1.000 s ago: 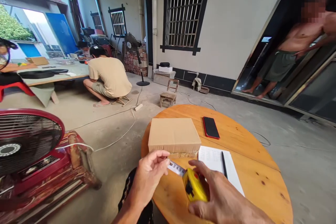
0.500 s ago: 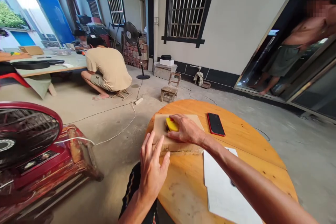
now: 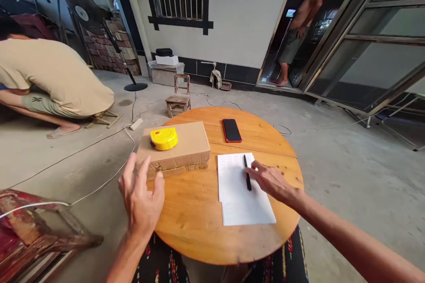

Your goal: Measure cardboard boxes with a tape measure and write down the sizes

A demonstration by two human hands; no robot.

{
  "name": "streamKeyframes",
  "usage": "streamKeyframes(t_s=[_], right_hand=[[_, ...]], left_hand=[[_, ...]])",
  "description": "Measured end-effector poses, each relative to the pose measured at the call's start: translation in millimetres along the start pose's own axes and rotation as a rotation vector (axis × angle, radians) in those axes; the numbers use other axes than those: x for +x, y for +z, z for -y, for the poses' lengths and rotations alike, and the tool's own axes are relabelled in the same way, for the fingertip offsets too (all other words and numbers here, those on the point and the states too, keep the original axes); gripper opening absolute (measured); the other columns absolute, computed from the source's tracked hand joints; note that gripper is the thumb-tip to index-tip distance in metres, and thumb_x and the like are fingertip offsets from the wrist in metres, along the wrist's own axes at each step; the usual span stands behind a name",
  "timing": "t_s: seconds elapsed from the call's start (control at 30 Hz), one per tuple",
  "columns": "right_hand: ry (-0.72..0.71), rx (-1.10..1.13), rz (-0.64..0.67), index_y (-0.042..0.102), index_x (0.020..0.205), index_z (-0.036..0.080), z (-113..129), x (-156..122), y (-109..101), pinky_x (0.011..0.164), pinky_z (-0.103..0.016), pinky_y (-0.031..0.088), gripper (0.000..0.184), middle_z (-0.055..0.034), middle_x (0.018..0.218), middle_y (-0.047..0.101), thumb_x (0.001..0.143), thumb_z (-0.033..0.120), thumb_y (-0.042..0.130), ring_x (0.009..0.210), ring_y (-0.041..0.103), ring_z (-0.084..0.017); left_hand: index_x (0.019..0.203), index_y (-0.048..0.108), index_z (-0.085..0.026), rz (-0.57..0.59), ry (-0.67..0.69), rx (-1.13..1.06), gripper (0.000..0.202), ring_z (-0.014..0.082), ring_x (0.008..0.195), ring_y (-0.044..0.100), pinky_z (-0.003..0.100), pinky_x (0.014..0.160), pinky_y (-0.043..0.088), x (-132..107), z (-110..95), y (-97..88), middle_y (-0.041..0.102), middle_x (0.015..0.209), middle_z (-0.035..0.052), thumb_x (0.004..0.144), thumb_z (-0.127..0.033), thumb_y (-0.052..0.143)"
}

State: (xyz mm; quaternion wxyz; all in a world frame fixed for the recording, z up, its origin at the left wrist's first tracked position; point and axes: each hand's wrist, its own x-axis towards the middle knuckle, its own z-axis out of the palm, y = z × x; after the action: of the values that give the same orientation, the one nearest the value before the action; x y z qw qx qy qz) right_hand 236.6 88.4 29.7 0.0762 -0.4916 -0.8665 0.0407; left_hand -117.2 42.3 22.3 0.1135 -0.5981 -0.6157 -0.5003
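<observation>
A yellow tape measure lies on top of a closed cardboard box. My left hand is at the box's near left corner, fingers spread and holding nothing. On white sheets of paper rests a black pen. My right hand reaches in from the right. Its fingertips are at the middle of the pen, apart rather than closed round it; whether they press on it is hard to see.
The round wooden table also bears a phone with a red edge. Beyond it stands a small wooden chair. A person squats at the left, near a standing fan. Another person is in the doorway. Cables cross the floor.
My right hand has let go of the tape measure, leaving it on the box, and moved right to the pen. My left hand remains by the box. The view has turned right.
</observation>
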Motion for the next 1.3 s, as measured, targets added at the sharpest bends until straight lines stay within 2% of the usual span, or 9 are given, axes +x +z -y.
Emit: streamKeyframes(t_s=[0.07, 0.17, 0.3, 0.4, 0.5, 0.6, 0.8, 1.1, 1.3], right_hand=[[-0.042, -0.002, -0.001, 0.07, 0.097, 0.019, -3, -6, 10, 0.063, -0.031, 0.04, 0.036, -0.0121, 0.104, 0.068, 0.086, 0.002, 0.04, 0.07, 0.059, -0.018], [-0.117, 0.016, -0.017, 0.068, 0.091, 0.02, -5, -7, 8, 0.079, -0.036, 0.043, 0.029, -0.0124, 0.115, 0.066, 0.088, 0.005, 0.044, 0.09, 0.061, -0.023], [-0.117, 0.047, -0.102, 0.064, 0.101, 0.018, -10, -21, -8, 0.088, -0.042, 0.042, 0.025, -0.0139, 0.117, 0.066, 0.093, 0.01, 0.041, 0.101, 0.061, -0.026], [0.076, 0.175, -0.302, 0.059, 0.103, 0.019, -14, -45, -20, 0.081, -0.038, 0.044, 0.018, -0.0114, 0.103, 0.068, 0.098, 0.023, 0.042, 0.092, 0.061, -0.024], [0.373, 0.432, -0.452, 0.056, 0.091, 0.023, -15, -72, -29, 0.065, -0.03, 0.042, 0.015, -0.0035, 0.084, 0.062, 0.095, 0.036, 0.05, 0.075, 0.057, -0.019], [0.553, 0.704, -0.517, 0.051, 0.082, 0.023, -11, -91, -33, 0.057, -0.027, 0.038, 0.021, 0.0026, 0.068, 0.051, 0.092, 0.041, 0.054, 0.061, 0.048, -0.015], [0.578, 1.209, -0.553, 0.053, 0.088, 0.023, -8, -101, -17, 0.056, -0.026, 0.04, 0.016, 0.0045, 0.06, 0.056, 0.09, 0.036, 0.061, 0.055, 0.053, -0.013], [0.484, 1.319, -0.587, 0.065, 0.105, 0.02, -1, -71, 4, 0.057, -0.028, 0.049, 0.029, -0.0085, 0.088, 0.073, 0.087, 0.043, 0.065, 0.081, 0.069, -0.023], [0.282, 1.255, -0.558, 0.063, 0.108, 0.024, 2, -9, 14, 0.079, -0.034, 0.052, 0.029, -0.0061, 0.101, 0.07, 0.09, 0.048, 0.06, 0.095, 0.065, -0.021]], left_hand=[[0.138, 0.05, -0.026, 0.055, 0.052, -0.079, 0.048, 0.0313, 0.137, 0.042, 0.052, 0.113, 0.033, -24, -36, 3.3, 0.04, 0.151, 0.0108, 0.09, -0.021, 0.056], [0.129, 0.058, -0.026, 0.389, 0.205, -0.155, 0.041, 0.0292, 0.137, 0.042, 0.049, 0.11, 0.04, -63, -83, 19.7, 0.046, 0.148, 0.0089, 0.089, -0.017, 0.054], [0.132, 0.057, -0.017, 0.741, 0.285, -0.133, 0.047, 0.034, 0.139, 0.039, 0.055, 0.107, 0.042, -87, -115, 45.0, 0.043, 0.151, 0.0162, 0.085, -0.019, 0.058], [0.138, 0.052, -0.016, 0.902, 0.321, -0.114, 0.058, 0.0374, 0.144, 0.03, 0.062, 0.112, 0.033, -88, -125, 53.2, 0.035, 0.155, 0.0182, 0.083, -0.03, 0.065], [0.14, 0.05, -0.018, 1.012, 0.363, -0.105, 0.062, 0.0365, 0.145, 0.027, 0.063, 0.115, 0.026, -89, -129, 55.1, 0.035, 0.156, 0.0161, 0.084, -0.038, 0.065], [0.14, 0.05, -0.021, 1.05, 0.388, -0.075, 0.058, 0.034, 0.145, 0.028, 0.062, 0.117, 0.023, -95, -127, 55.1, 0.037, 0.155, 0.0129, 0.085, -0.031, 0.064], [0.136, 0.053, -0.022, 1.022, 0.406, -0.037, 0.053, 0.0319, 0.145, 0.03, 0.059, 0.118, 0.024, -105, -120, 46.7, 0.04, 0.154, 0.0101, 0.084, -0.024, 0.063], [0.133, 0.054, -0.026, 0.975, 0.375, -0.041, 0.049, 0.0299, 0.142, 0.034, 0.058, 0.117, 0.026, -109, -121, 40.5, 0.045, 0.151, 0.0067, 0.084, -0.018, 0.059], [0.131, 0.054, -0.024, 1.029, 0.33, -0.125, 0.049, 0.03, 0.14, 0.037, 0.06, 0.117, 0.023, -96, -124, 47.6, 0.05, 0.146, 0.0073, 0.083, -0.03, 0.064]])
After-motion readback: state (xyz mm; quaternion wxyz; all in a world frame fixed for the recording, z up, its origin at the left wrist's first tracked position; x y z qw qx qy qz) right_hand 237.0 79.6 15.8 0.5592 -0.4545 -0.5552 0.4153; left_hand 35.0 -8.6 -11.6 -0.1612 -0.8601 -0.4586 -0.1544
